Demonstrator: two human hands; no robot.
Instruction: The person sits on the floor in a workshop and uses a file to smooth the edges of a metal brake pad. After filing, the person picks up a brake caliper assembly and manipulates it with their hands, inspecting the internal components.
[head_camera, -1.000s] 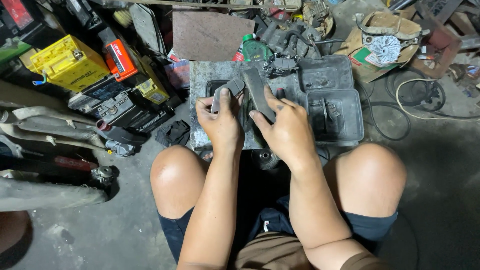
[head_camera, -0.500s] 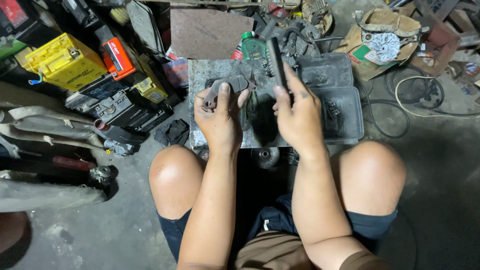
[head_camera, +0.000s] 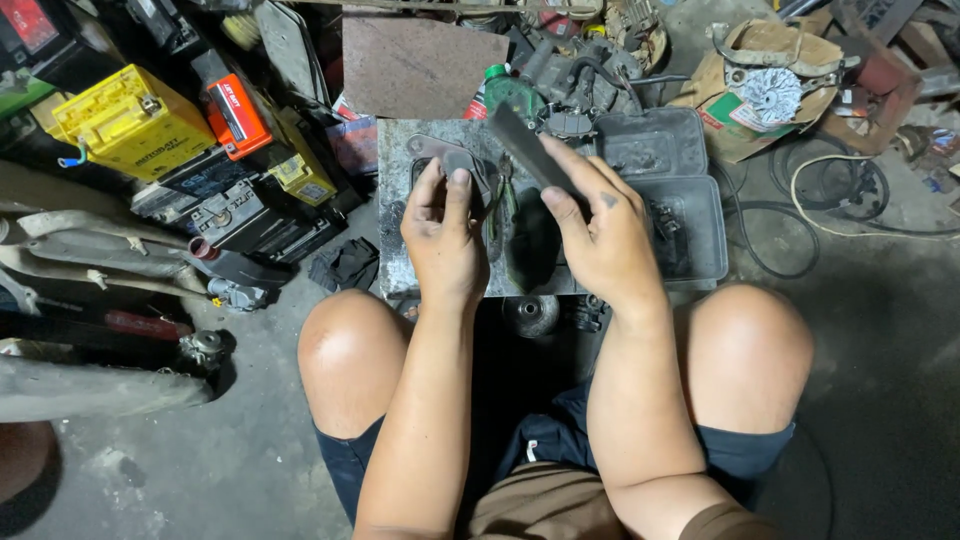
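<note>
1. Here, the left hand (head_camera: 443, 235) pressed its fingertips down on a small grey metal part (head_camera: 455, 160) lying on a scuffed, rectangular metal plate (head_camera: 395, 210) set on the floor between the knees
2. The right hand (head_camera: 600, 235) was clenched around a flat, dark, dull metal bar (head_camera: 528, 148), which slanted up and to the left above the plate
3. Just right of the plate stood two grimy grey plastic trays (head_camera: 700, 190), rectangular with rounded corners; the nearer one held small dark parts too dim to tell apart
4. A yellow boxy battery (head_camera: 130, 120) and an orange-topped battery (head_camera: 232, 105) sat well to the left among other dusty cases
5. A torn cardboard box (head_camera: 725, 85) at upper right held a round, finned silver part (head_camera: 770, 95)
6. Half a second earlier the bar had stood nearly upright in the right hand; now it leaned left, while the left hand stayed on the small part
</note>
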